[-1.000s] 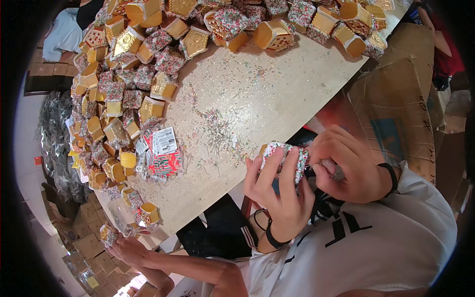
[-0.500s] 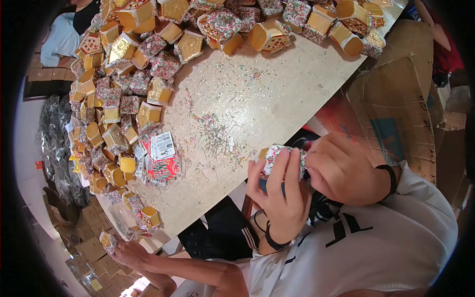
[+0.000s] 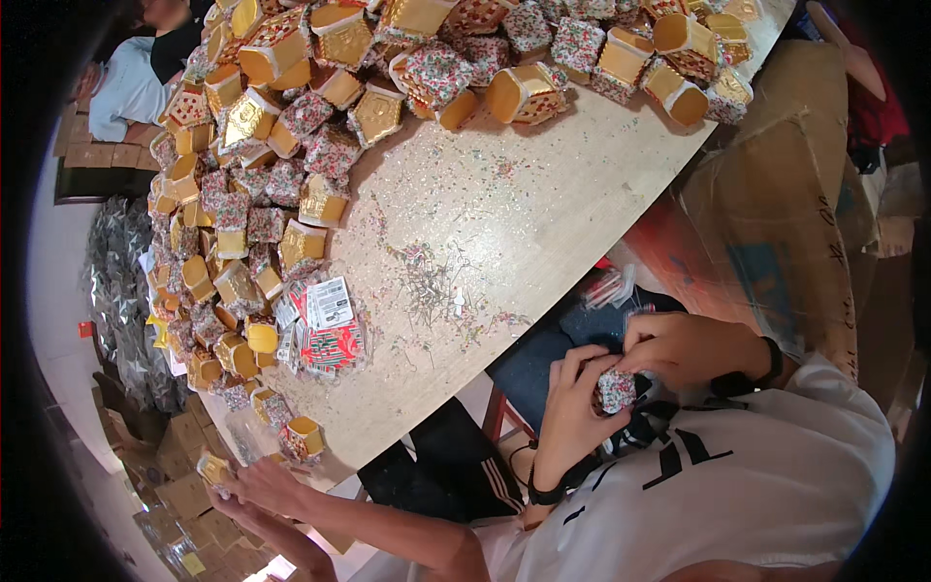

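Note:
Low over my lap, my left hand (image 3: 574, 415) is closed around a small house-shaped ornament (image 3: 617, 390) with multicoloured sprinkles on the side that shows. My right hand (image 3: 690, 351) is curled against the ornament's upper edge, thumb and fingers pinched together there. Whatever lies between those fingertips is too small or hidden to make out. On the table nearby, thin metal wire pins (image 3: 432, 291) lie scattered among loose sprinkles. A clear plastic packet (image 3: 613, 289) with something red in it rests by my lap, beyond the hands.
Many gold and sprinkled house ornaments (image 3: 378, 114) are heaped along the table's (image 3: 543, 223) far and left sides. Red and white printed packets (image 3: 330, 330) lie before them. At lower left a co-worker's hands (image 3: 257, 490) hold another ornament (image 3: 212, 471). A cardboard box (image 3: 776, 194) stands right.
My hands have drawn back from the table edge and down to my lap with the ornament, which is now turned. The clear packet has come into sight. The co-worker's ornament has also turned.

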The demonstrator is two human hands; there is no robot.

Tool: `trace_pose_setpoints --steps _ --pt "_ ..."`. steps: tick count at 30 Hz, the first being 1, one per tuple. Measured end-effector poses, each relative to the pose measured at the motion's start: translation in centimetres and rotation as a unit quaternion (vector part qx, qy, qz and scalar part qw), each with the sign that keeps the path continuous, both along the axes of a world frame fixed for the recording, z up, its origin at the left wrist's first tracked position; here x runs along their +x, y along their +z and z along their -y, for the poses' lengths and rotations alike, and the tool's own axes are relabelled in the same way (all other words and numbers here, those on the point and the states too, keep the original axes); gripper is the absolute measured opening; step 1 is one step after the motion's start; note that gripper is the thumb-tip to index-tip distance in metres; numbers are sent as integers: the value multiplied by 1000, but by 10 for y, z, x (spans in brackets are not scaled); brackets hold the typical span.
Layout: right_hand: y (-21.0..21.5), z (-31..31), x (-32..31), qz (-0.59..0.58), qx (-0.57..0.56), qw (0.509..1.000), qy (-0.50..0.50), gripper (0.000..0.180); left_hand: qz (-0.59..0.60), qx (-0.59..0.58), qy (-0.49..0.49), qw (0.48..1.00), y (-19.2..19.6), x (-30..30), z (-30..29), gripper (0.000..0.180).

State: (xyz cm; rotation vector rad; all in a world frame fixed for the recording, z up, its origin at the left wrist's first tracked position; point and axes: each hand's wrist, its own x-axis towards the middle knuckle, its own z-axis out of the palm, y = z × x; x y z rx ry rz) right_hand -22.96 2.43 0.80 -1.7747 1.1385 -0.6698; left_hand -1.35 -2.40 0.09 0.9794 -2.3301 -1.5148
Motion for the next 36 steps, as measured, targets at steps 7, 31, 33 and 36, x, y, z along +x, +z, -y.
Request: trace_pose_setpoints --steps 7,31,33,36 --pt "-8 3 -6 32 12 999 -7 11 33 -26 -72 997 5 -8 3 57" --pt "-108 24 -49 -154 56 984 -70 36 316 -22 -51 947 42 34 17 77" --pt "-100 25 -56 -144 103 983 -54 34 291 -70 -63 952 42 28 17 78" --pt "-64 31 -55 -153 135 977 -62 31 251 -45 -64 965 44 17 24 72"
